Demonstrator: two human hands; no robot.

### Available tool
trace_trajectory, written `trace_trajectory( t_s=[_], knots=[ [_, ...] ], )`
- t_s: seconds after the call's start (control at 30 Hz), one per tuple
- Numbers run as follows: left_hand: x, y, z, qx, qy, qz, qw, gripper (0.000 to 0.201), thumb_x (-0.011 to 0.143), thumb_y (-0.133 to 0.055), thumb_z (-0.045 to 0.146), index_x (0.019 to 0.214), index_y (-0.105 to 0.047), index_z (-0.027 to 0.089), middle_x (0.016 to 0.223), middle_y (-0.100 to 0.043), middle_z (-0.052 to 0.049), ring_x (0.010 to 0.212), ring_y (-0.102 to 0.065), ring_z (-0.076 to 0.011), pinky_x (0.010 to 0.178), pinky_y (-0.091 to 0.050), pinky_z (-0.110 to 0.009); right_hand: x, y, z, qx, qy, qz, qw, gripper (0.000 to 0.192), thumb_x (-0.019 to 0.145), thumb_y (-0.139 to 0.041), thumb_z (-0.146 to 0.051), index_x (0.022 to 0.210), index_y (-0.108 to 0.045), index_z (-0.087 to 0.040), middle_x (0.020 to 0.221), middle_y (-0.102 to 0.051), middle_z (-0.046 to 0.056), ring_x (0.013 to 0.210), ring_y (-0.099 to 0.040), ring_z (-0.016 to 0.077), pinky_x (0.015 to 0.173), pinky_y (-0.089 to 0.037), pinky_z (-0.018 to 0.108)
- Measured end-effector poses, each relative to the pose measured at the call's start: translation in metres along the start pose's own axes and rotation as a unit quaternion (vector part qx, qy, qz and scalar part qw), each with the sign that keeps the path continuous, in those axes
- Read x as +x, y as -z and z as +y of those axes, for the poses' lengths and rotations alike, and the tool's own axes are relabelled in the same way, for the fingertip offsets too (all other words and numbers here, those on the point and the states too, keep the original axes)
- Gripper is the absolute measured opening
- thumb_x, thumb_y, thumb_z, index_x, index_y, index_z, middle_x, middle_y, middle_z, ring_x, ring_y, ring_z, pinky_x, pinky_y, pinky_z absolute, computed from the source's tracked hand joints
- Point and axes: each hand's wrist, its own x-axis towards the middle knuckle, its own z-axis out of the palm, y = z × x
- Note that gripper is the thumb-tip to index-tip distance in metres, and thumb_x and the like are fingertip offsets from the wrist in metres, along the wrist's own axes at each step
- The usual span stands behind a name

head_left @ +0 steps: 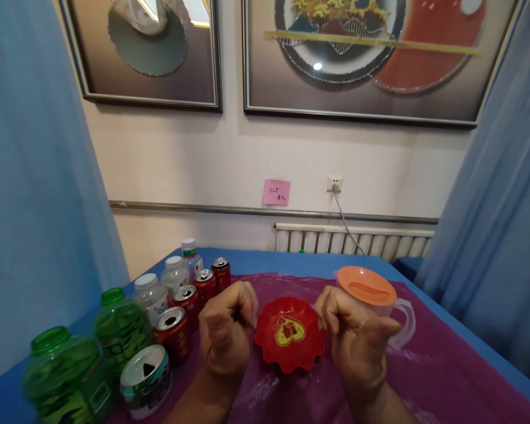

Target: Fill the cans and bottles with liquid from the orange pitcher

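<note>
A red scalloped plastic bowl (310, 347) with a yellow heart print inside is between my two hands. My left hand (227, 330) is closed, its curled fingertips at the bowl's left rim. On the opposite side, my right hand (353, 341) is closed too, with its bent fingers against the right rim. Fingers partly hide the points of contact. Just behind my right hand stands a clear pitcher with an orange lid (364, 285), its handle showing on the right. A red drink can (173, 338) is close to my left wrist.
Several cans, including a green and white one (145, 383), and clear bottles (150, 294) line the left. Two green jugs (64, 377) stand at the far left. Purple sheeting (450, 365) covers part of the blue table (269, 261). Blue curtains (499, 206) hang on both sides.
</note>
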Motion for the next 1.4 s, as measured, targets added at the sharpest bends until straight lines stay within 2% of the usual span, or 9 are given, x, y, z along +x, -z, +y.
trace_trajectory(
  t_s=[0.17, 0.27, 0.33, 0.4, 0.47, 0.6, 0.7, 0.93, 1.4],
  knots=[
    [0.008, 0.003, 0.019, 0.035, -0.018, -0.003, 0.999, 0.08, 0.085, -0.027, 0.093, 0.05, -0.042, 0.023, 0.047, -0.04, 0.001, 0.045, -0.037, -0.0133, 0.046, -0.028, -0.031, 0.01, -0.008, -0.02, 0.017, 0.006, 0.007, 1.0, 0.082, 0.079, -0.011, -0.099, 0.056, -0.038, -0.024, 0.057, -0.041, 0.001, 0.053, -0.039, 0.0166, 0.051, -0.033, 0.032],
    [0.013, 0.001, 0.038, -0.001, -0.04, 0.031, 0.999, 0.082, 0.087, -0.019, 0.092, 0.05, -0.041, 0.023, 0.045, -0.036, 0.002, 0.045, -0.035, -0.0136, 0.046, -0.03, -0.031, 0.013, -0.008, -0.033, 0.022, 0.01, 0.028, 0.999, 0.081, 0.08, -0.014, -0.098, 0.056, -0.037, -0.025, 0.055, -0.039, 0.0, 0.051, -0.038, 0.0165, 0.049, -0.032, 0.032],
    [0.016, 0.0, 0.039, -0.023, -0.044, 0.05, 0.997, 0.082, 0.088, -0.019, 0.092, 0.05, -0.042, 0.023, 0.045, -0.034, 0.002, 0.046, -0.035, -0.0138, 0.046, -0.031, -0.03, 0.014, -0.007, -0.031, 0.02, 0.003, 0.03, 0.999, 0.081, 0.08, -0.013, -0.098, 0.056, -0.037, -0.025, 0.056, -0.04, 0.0, 0.052, -0.038, 0.0167, 0.05, -0.032, 0.032],
    [0.021, -0.001, 0.022, -0.027, -0.036, 0.062, 0.997, 0.081, 0.086, -0.026, 0.093, 0.05, -0.044, 0.023, 0.045, -0.036, 0.002, 0.046, -0.036, -0.0139, 0.046, -0.033, -0.029, 0.017, -0.008, -0.016, 0.017, -0.025, 0.032, 0.999, 0.082, 0.081, -0.011, -0.098, 0.054, -0.037, -0.025, 0.056, -0.042, 0.001, 0.053, -0.04, 0.0169, 0.052, -0.034, 0.032],
    [0.029, -0.001, -0.013, -0.023, -0.007, 0.081, 0.996, 0.078, 0.086, -0.035, 0.091, 0.048, -0.044, 0.024, 0.044, -0.037, 0.002, 0.046, -0.038, -0.0135, 0.047, -0.034, -0.029, 0.025, -0.01, 0.011, 0.009, -0.08, 0.038, 0.996, 0.083, 0.081, -0.011, -0.098, 0.052, -0.038, -0.025, 0.055, -0.043, 0.001, 0.054, -0.041, 0.0164, 0.054, -0.035, 0.033],
    [0.045, 0.004, -0.093, 0.024, 0.206, 0.092, 0.974, 0.08, 0.083, -0.034, 0.094, 0.043, -0.038, 0.024, 0.04, -0.038, 0.002, 0.038, -0.033, -0.01, 0.039, -0.023, -0.026, 0.047, -0.018, 0.075, -0.019, -0.249, 0.051, 0.967, 0.088, 0.072, -0.008, -0.104, 0.044, -0.036, -0.025, 0.046, -0.041, 0.0, 0.045, -0.038, 0.0132, 0.049, -0.03, 0.03],
    [0.051, 0.011, -0.123, 0.034, 0.278, 0.118, 0.953, 0.082, 0.078, -0.034, 0.098, 0.041, -0.032, 0.025, 0.037, -0.034, 0.004, 0.034, -0.028, -0.0082, 0.037, -0.018, -0.025, 0.057, -0.017, 0.105, -0.022, -0.293, 0.057, 0.954, 0.088, 0.07, -0.008, -0.105, 0.041, -0.033, -0.026, 0.041, -0.036, 0.0, 0.039, -0.033, 0.0118, 0.044, -0.023, 0.028],
    [0.049, 0.011, -0.116, 0.049, 0.238, 0.095, 0.965, 0.082, 0.079, -0.037, 0.096, 0.039, -0.033, 0.024, 0.038, -0.035, 0.003, 0.036, -0.031, -0.0083, 0.038, -0.019, -0.025, 0.055, -0.007, 0.104, 0.0, -0.279, 0.056, 0.959, 0.085, 0.076, -0.01, -0.102, 0.044, -0.031, -0.025, 0.043, -0.035, -0.002, 0.042, -0.032, 0.0111, 0.045, -0.023, 0.028],
    [0.045, 0.001, -0.115, 0.034, 0.266, 0.085, 0.96, 0.083, 0.077, -0.04, 0.096, 0.039, -0.033, 0.023, 0.037, -0.035, 0.003, 0.037, -0.029, -0.0075, 0.039, -0.019, -0.024, 0.056, -0.001, 0.107, 0.007, -0.28, 0.054, 0.959, 0.085, 0.074, -0.013, -0.103, 0.044, -0.033, -0.025, 0.042, -0.036, -0.002, 0.041, -0.033, 0.0108, 0.046, -0.024, 0.028]
  ],
)
